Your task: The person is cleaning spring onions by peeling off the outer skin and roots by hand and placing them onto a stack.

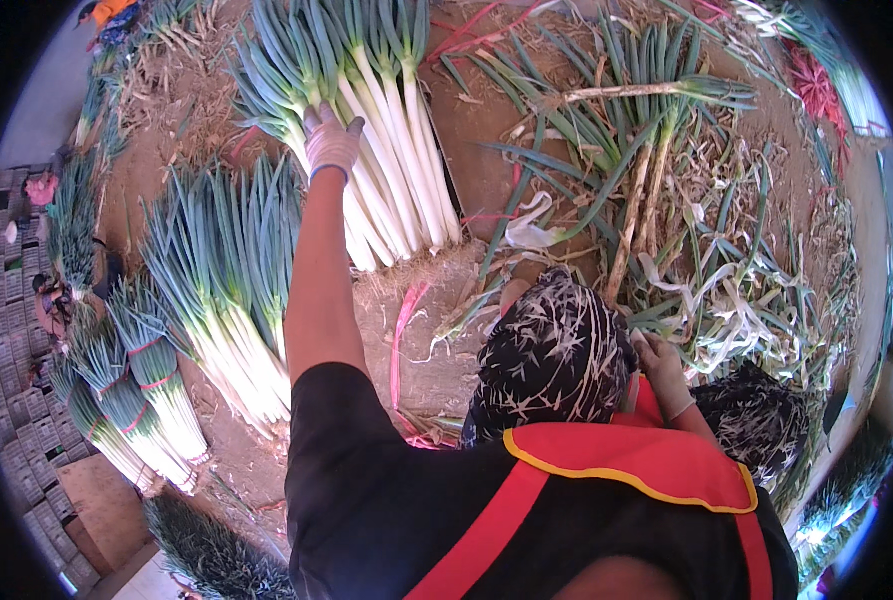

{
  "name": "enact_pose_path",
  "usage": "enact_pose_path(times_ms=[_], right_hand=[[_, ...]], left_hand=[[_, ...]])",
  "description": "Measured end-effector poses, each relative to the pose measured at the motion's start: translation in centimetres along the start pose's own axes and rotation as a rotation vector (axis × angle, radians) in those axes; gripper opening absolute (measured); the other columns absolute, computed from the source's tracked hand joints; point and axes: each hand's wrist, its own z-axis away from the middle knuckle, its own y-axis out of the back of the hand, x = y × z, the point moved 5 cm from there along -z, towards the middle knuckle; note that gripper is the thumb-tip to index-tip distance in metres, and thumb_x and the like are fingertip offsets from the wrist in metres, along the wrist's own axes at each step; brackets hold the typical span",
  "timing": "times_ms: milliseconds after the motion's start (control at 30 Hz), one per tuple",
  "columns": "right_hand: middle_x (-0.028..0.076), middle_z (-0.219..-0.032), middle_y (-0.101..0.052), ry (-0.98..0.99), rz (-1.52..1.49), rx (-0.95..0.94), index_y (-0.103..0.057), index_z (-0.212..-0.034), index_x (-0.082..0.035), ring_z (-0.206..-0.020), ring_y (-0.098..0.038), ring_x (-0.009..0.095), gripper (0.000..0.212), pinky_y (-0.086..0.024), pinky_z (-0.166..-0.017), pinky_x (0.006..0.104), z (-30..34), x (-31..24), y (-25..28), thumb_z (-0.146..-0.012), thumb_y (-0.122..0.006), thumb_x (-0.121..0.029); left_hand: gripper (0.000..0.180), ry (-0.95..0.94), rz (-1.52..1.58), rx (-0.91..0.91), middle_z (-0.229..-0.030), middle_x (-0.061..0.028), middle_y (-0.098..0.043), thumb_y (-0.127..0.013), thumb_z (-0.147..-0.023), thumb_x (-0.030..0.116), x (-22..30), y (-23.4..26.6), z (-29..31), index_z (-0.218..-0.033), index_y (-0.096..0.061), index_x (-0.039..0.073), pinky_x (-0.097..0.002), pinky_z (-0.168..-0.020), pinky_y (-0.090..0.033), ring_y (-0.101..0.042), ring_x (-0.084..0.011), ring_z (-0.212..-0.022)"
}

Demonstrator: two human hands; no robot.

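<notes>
My left arm reaches forward, and my left hand (pixel 333 145), in a pale knit glove, lies on a big bundle of long green onions (pixel 392 160). Its fingers and thumb are spread over the stalks where white turns to green. The bundle's roots point toward me and its leaves point away. My right hand (pixel 664 372) is bent beside my knee in black patterned cloth (pixel 557 345), a band at its wrist. The knee hides its fingertips, so whether it holds anything cannot be made out.
A loose pile of green onions (pixel 227 270) lies on the left, with tied bundles (pixel 132 405) beyond it. Stripped leaves and peelings (pixel 727 290) cover the right side. Pink tape (pixel 404 330) trails across the ground. Crates (pixel 17 400) stand far left, near another person (pixel 52 305).
</notes>
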Motion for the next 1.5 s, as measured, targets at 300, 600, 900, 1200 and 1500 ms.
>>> enact_pose_path(times_ms=[300,600,900,1200,1500], right_hand=[[-0.002,-0.079,-0.056,0.067,0.092,-0.022,-0.061,-0.116,0.003,-0.065,-0.043,0.006,0.034,-0.037,-0.057,0.0219,-0.6,0.9,0.0,-0.097,-0.056,-0.025],[0.0,-0.072,-0.052,0.088,0.061,0.018,-0.063,-0.108,0.003,-0.063,-0.044,0.008,0.038,-0.038,-0.058,0.0246,0.6,0.5,0.5,-0.097,-0.057,-0.032],[0.02,-0.085,-0.065,0.08,0.142,-0.011,-0.065,-0.105,-0.001,-0.081,-0.065,0.031,0.043,-0.049,-0.075,0.0392,0.6,1.0,0.3,-0.096,-0.053,-0.041],[0.024,-0.114,-0.059,0.24,0.44,0.047,-0.05,-0.13,-0.006,-0.103,-0.061,0.038,0.054,-0.049,-0.087,0.0437,-4.9,1.2,-0.3,-0.086,-0.062,-0.035],[0.026,-0.143,-0.036,0.042,0.435,0.445,-0.02,-0.147,-0.002,-0.12,-0.05,0.043,0.088,-0.044,-0.099,0.0454,-18.0,-5.6,2.2,-0.081,-0.069,-0.033]], left_hand=[[0.071,0.109,-0.082,-0.147,-0.157,-0.0173,-0.015,-0.063,-0.087,0.038,0.8,-2.7,-0.8,-0.144,-0.034,0.006,-0.0424,-0.109,-0.038,-0.038,-0.0373,-0.136],[0.038,-0.299,0.012,-0.401,-0.111,-0.0178,-0.065,-0.052,-0.095,0.039,2.2,0.7,11.8,-0.117,-0.064,0.01,-0.042,-0.095,-0.048,-0.061,-0.0312,-0.108],[0.034,-0.391,0.184,-0.723,-0.113,-0.0204,-0.064,-0.054,-0.091,0.035,7.9,-4.5,27.7,-0.111,-0.066,0.01,-0.0454,-0.092,-0.046,-0.061,-0.0369,-0.106],[0.036,-0.127,0.51,-0.841,-0.118,-0.0121,-0.062,-0.056,-0.091,0.041,0.7,-15.5,28.3,-0.114,-0.062,0.014,-0.0488,-0.093,-0.043,-0.057,-0.0349,-0.11],[0.036,-0.048,0.31,-0.97,-0.116,-0.0134,-0.063,-0.056,-0.091,0.04,-1.4,-17.3,32.9,-0.114,-0.062,0.013,-0.0478,-0.092,-0.043,-0.058,-0.0354,-0.109]])
